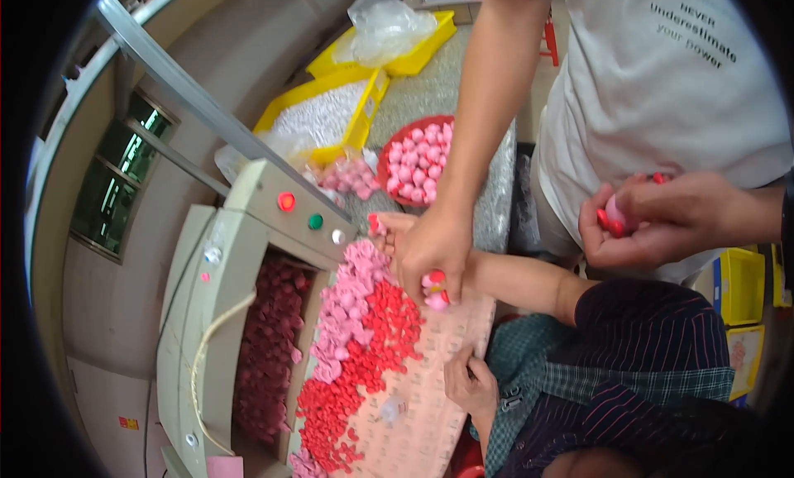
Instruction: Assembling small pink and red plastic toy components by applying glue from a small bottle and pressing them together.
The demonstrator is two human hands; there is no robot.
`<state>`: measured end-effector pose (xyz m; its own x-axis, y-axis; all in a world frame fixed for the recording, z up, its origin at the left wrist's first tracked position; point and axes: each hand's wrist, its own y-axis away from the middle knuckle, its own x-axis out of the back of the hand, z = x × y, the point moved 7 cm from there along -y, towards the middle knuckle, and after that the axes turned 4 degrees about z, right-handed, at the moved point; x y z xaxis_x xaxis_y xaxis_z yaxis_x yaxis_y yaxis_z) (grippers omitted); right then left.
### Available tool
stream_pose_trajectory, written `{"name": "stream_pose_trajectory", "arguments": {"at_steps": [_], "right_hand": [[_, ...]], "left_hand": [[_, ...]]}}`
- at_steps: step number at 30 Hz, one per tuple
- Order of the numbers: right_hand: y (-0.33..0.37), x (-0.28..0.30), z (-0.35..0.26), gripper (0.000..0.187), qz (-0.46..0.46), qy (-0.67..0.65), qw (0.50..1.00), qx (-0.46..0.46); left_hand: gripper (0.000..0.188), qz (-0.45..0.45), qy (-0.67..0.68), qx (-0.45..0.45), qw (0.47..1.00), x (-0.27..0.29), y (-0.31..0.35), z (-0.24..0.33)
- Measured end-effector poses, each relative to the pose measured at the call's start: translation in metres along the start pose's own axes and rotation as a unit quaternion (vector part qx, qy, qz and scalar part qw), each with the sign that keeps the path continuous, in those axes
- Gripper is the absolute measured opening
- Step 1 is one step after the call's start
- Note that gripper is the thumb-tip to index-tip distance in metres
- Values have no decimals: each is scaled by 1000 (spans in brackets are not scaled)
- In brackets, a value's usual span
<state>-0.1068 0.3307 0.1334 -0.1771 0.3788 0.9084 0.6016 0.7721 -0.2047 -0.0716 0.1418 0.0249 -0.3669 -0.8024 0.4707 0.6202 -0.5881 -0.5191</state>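
My right forearm reaches left across the pink work surface (434,362). The right hand (400,222) is closed on a small pink and red piece (376,223), its fingers partly hidden by a co-worker's hand (430,242). That co-worker's hand grips a pink and red ball-like piece (434,289); their other hand (653,217) cups more pink and red pieces (614,217). My left hand (473,387) rests at the near edge, fingers loosely bent and apart, with nothing visible in it. Beside my hands lie heaps of red pieces (339,403) and pink pieces (343,304).
A beige machine (194,337) with coloured buttons stands at the left, dark pink pieces (269,354) in its opening. Behind are a red basket (383,176) of pink balls and yellow trays (364,118). A small clear container (392,408) sits on the work surface.
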Motion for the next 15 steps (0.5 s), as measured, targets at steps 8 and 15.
{"name": "stream_pose_trajectory", "arguments": {"at_steps": [8,15], "right_hand": [[-10,-55,18,40,-36,16,997,-71],[-19,-76,11,37,-60,62,987,-133]], "left_hand": [[17,5,-3,8,1000,2,-5,1],[33,53,49,150,986,2,-2,-11]]}}
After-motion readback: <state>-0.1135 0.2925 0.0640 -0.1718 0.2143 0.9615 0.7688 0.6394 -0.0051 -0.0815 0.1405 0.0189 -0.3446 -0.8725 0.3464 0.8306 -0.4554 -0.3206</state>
